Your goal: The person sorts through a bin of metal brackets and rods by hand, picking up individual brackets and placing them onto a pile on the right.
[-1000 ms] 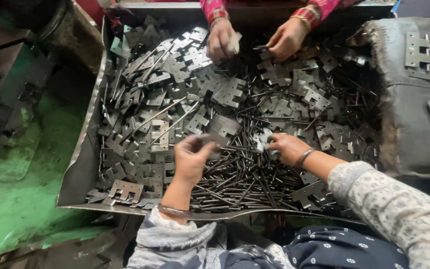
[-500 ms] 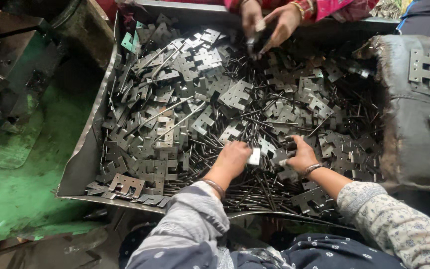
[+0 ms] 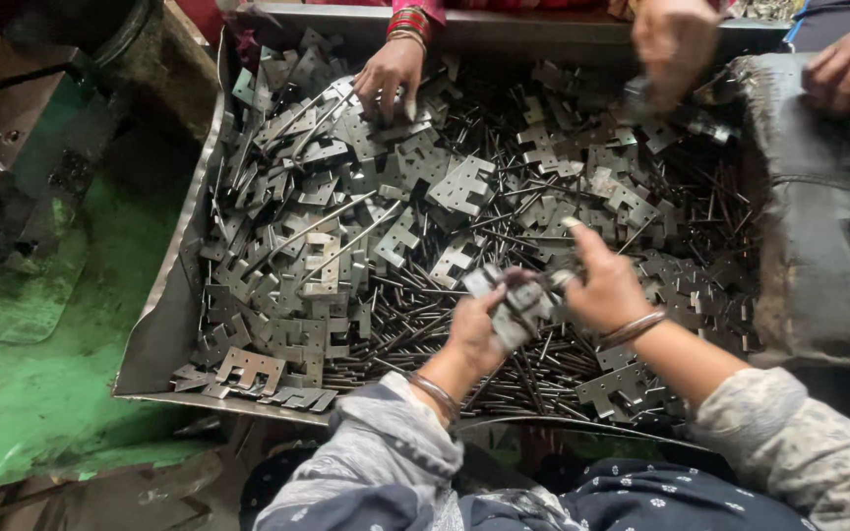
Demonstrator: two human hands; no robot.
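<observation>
both hands closed in since 0.5 s ago: left hand (image 3: pixel 472 334) and right hand (image 3: pixel 604 290) pinch one hinge plate (image 3: pixel 518 307) between them, long axis left-right, above pins (image 3: pixel 415 329) in tray (image 3: pixel 164 334).

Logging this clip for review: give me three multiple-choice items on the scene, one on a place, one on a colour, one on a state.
1. Where are the person's two hands?
A. Over the tray of metal parts
B. On the green floor
C. On the dark cloth

2. What colour is the surface left of the tray?
A. Blue
B. Green
C. White

3. What is the state of the person's hands?
A. Both lying flat and empty
B. Both closed on metal pieces held between them
C. One out of sight

Answers: 1 A, the left hand and right hand are above the tray. 2 B, the floor is green. 3 B, both grip the hinge plates between them.
</observation>
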